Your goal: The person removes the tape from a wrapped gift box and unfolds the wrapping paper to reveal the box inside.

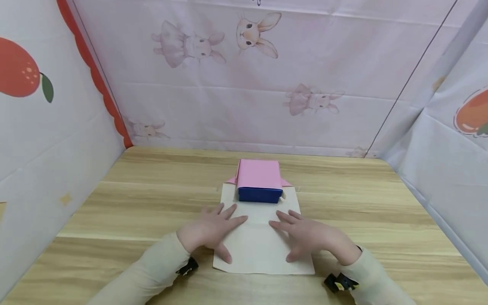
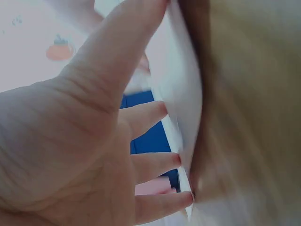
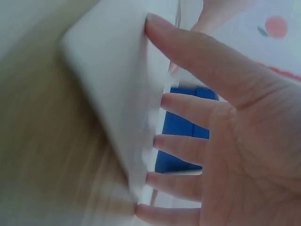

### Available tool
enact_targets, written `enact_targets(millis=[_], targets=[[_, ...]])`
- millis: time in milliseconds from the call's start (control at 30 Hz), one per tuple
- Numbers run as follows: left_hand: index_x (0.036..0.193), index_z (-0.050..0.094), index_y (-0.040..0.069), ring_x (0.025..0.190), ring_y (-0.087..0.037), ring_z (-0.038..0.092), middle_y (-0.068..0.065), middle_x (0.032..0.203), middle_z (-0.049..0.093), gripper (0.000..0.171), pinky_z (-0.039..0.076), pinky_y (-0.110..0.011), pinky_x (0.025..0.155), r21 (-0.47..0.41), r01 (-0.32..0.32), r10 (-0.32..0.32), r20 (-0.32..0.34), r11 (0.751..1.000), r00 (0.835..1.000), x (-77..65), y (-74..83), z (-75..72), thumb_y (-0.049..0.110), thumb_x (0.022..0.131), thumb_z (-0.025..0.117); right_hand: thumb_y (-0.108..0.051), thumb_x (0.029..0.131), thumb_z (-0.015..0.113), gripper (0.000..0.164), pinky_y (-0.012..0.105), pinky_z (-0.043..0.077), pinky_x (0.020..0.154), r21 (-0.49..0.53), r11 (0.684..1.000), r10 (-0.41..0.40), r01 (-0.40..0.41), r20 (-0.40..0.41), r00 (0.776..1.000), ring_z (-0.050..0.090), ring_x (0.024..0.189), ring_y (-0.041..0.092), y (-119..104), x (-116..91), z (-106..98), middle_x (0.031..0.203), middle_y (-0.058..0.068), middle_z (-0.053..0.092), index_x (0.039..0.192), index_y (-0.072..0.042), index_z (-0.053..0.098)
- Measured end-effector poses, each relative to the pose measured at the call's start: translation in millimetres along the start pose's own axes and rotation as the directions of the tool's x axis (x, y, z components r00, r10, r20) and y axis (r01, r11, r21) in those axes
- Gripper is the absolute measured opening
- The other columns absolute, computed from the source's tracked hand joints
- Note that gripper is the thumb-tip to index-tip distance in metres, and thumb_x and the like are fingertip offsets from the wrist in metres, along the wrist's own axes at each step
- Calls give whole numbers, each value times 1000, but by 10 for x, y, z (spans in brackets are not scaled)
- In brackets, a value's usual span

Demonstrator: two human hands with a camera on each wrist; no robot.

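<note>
A cream sheet of paper or thin card [image 1: 259, 250] lies on the wooden table, pink showing at its far corners. On its far end sits a box [image 1: 260, 195], dark blue at the front with a pink top [image 1: 260, 173]. My left hand [image 1: 209, 228] touches the sheet's left side with spread fingertips and thumb. Across from it, my right hand [image 1: 310, 235] touches the right side the same way. In the left wrist view, straight fingers [image 2: 153, 167] meet the sheet's surface. The right wrist view shows fingertips and thumb on the sheet [image 3: 113, 80], whose near edge stands slightly off the table.
The wooden tabletop [image 1: 152, 203] extends on both sides of the sheet. Behind it hangs a pale pink cloth [image 1: 236, 106] with rabbit prints. Fruit-printed white cloths [image 1: 38, 140] line the left and right sides.
</note>
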State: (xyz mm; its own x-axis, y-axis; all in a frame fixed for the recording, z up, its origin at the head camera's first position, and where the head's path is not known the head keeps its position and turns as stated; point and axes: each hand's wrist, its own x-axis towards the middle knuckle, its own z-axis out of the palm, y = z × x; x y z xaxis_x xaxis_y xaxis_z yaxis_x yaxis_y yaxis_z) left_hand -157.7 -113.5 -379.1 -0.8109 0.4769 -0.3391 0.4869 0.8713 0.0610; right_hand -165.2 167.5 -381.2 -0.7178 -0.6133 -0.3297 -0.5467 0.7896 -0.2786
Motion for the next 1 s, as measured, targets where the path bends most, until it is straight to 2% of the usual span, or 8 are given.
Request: enact_targets(millis=[233,400,533,733,900,1000], targets=[[155,26,30,146,-46,21,-11,164,18,113,22,-75,108,-64,25,-27,-30,998,999,-12,-304,-34,66,61,79,-43,76,80,94,67,30,109,110,994,19,-16,-25,1000,16,147,47,392,-190,-18,163,17,18,153,-19,32],[155,26,27,148,-44,19,-12,163,18,112,20,-74,109,-86,34,-37,-38,996,999,11,-412,-13,63,64,80,-46,75,80,96,77,25,104,75,997,11,-7,-60,998,20,143,53,579,-254,-46,159,24,21,152,-12,33],[155,26,25,149,-44,16,-13,163,19,111,19,-74,110,-89,34,-37,-32,995,999,22,-423,-22,61,65,80,-45,75,80,95,78,22,104,62,998,16,-11,-81,997,19,143,53,604,-260,-63,158,24,24,151,-11,35],[154,28,26,151,-40,11,-10,164,17,102,16,-73,112,-162,31,-42,-64,986,997,73,-366,-25,55,72,79,-45,80,76,84,72,25,108,32,999,41,-37,-124,991,18,144,51,548,-203,-65,158,24,26,148,-11,41],[155,27,24,151,-40,10,-9,164,16,99,14,-73,112,-181,13,-33,-105,983,994,178,-307,-14,55,75,76,-46,88,67,73,67,25,113,46,999,16,-8,-177,984,17,146,49,526,-63,-67,158,22,27,147,-11,43],[155,27,21,150,-41,11,-10,164,16,100,15,-74,112,-176,32,-51,-107,984,993,211,-289,-34,55,75,77,-42,90,66,72,67,24,113,73,996,-24,40,-209,978,19,145,50,510,38,-76,157,25,28,147,-8,41]])
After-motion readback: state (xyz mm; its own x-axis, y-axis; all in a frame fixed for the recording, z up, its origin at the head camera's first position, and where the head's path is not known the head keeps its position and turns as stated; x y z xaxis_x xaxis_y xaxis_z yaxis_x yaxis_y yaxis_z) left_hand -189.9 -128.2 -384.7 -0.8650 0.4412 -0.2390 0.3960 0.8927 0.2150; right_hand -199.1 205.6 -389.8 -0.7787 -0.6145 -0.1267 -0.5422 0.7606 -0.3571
